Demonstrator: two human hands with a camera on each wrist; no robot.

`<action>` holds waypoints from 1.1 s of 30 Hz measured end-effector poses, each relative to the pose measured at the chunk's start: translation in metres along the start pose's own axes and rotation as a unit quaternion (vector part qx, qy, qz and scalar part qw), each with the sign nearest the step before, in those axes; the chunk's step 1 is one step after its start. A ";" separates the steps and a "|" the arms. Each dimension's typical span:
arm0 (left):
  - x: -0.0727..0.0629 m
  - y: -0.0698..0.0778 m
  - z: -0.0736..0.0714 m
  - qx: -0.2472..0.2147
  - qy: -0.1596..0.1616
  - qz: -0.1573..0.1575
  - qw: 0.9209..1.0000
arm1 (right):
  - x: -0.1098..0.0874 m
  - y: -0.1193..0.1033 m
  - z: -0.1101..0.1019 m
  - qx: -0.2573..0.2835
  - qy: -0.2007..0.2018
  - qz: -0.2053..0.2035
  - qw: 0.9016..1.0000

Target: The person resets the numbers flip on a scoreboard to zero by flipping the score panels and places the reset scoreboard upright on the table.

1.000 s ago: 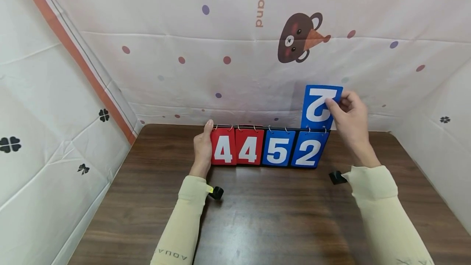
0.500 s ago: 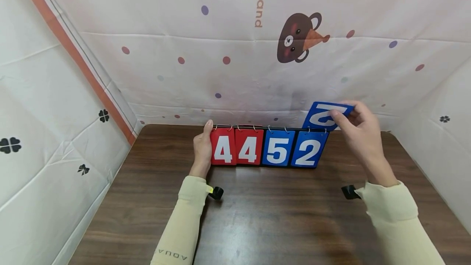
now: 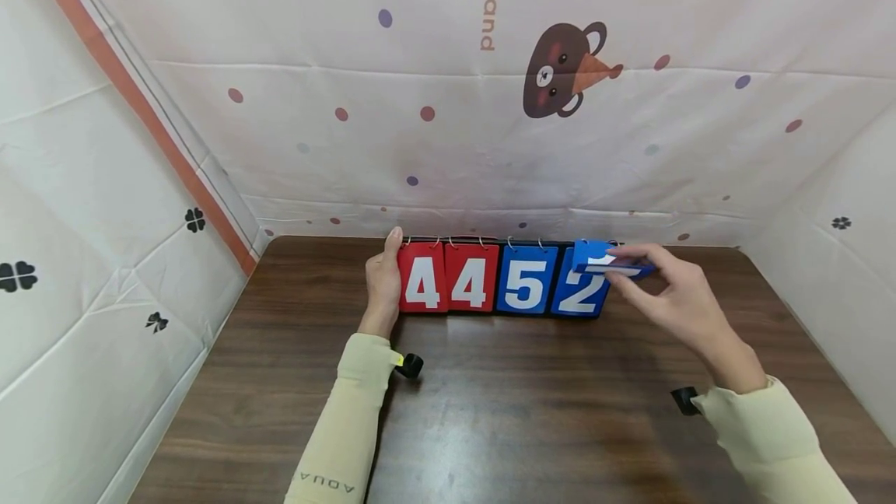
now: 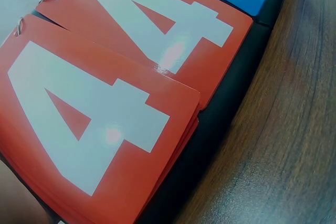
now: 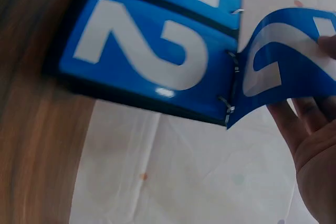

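Observation:
A tabletop flip scoreboard [image 3: 500, 278] stands at the back of the table, reading red 4 and 4, then blue 5 and 2. My left hand [image 3: 383, 286] holds its left end, thumb up along the edge; the fingers behind it are hidden. With thumb and fingers, my right hand [image 3: 682, 298] pinches a blue number card [image 3: 591, 250] on the rings at the right end. That card bends forward over the blue 2 card [image 3: 577, 298]. In the right wrist view the pinched card [image 5: 296, 77] curves, showing a white 2. The left wrist view shows the red 4 card [image 4: 63, 150] close up.
Dark wooden table [image 3: 504, 411] extends in front of the scoreboard. Behind it hangs a pale cloth [image 3: 315, 146] with dots and a bear print. Small black devices [image 3: 410, 365] sit at both sleeve cuffs.
My right hand has come down and slightly right, drawing the blue card from upright above the rings to folded forward over the front. My left hand keeps its hold on the scoreboard.

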State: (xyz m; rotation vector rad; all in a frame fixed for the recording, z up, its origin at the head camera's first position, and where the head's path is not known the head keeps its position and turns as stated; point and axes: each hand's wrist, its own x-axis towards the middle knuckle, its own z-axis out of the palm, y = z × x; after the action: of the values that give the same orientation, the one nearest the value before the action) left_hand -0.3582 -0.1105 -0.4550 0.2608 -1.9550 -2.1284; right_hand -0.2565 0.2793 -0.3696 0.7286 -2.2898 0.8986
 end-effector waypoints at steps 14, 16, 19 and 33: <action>0.000 0.000 0.000 0.001 0.003 0.004 1.000 | -0.018 0.015 0.023 -0.089 -0.091 -0.090 0.988; 0.000 0.000 0.000 0.001 0.004 0.003 1.000 | -0.020 0.016 0.026 -0.105 -0.089 -0.108 0.984; 0.001 0.000 0.000 0.001 0.004 0.002 1.000 | -0.022 0.017 0.027 -0.128 -0.086 -0.134 0.979; 0.000 0.000 0.001 0.001 0.012 0.004 1.000 | -0.027 0.007 0.028 -0.156 -0.050 -0.187 0.969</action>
State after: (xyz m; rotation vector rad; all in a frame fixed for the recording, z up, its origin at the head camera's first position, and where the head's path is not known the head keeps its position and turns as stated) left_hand -0.3590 -0.1094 -0.4547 0.2772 -1.9417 -2.1071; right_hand -0.2512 0.2709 -0.4082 1.0316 -2.2004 0.3255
